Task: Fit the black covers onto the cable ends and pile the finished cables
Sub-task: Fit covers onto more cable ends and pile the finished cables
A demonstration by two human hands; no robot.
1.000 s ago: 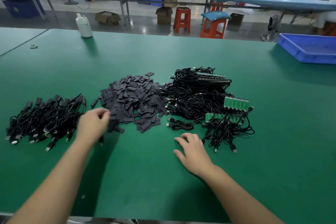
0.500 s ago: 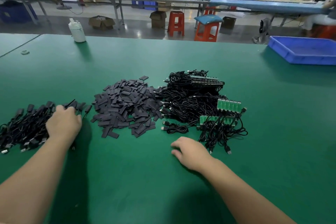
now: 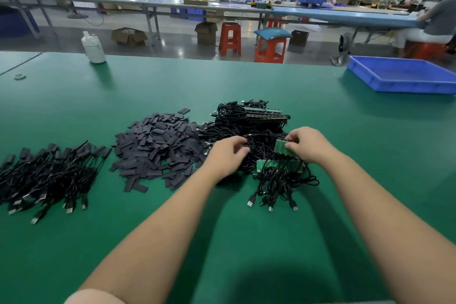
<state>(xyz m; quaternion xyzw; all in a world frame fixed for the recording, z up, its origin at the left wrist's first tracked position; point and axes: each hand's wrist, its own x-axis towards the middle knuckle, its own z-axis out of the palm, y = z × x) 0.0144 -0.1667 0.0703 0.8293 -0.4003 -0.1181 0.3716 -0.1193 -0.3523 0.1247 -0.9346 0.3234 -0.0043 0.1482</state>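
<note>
We found our left hand (image 3: 225,158) and right hand (image 3: 306,145) pinching bare green-board cables (image 3: 278,148) in the tangled black heap; covered black cables (image 3: 47,175) piled left, flat black covers (image 3: 158,148) mostly unused.

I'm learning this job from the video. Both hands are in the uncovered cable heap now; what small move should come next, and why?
Probably lift one cable free. The right hand pinches a green board at the heap of uncovered cables, and the left hand rests among the wires, so separating one comes before reaching for the black covers.
</note>
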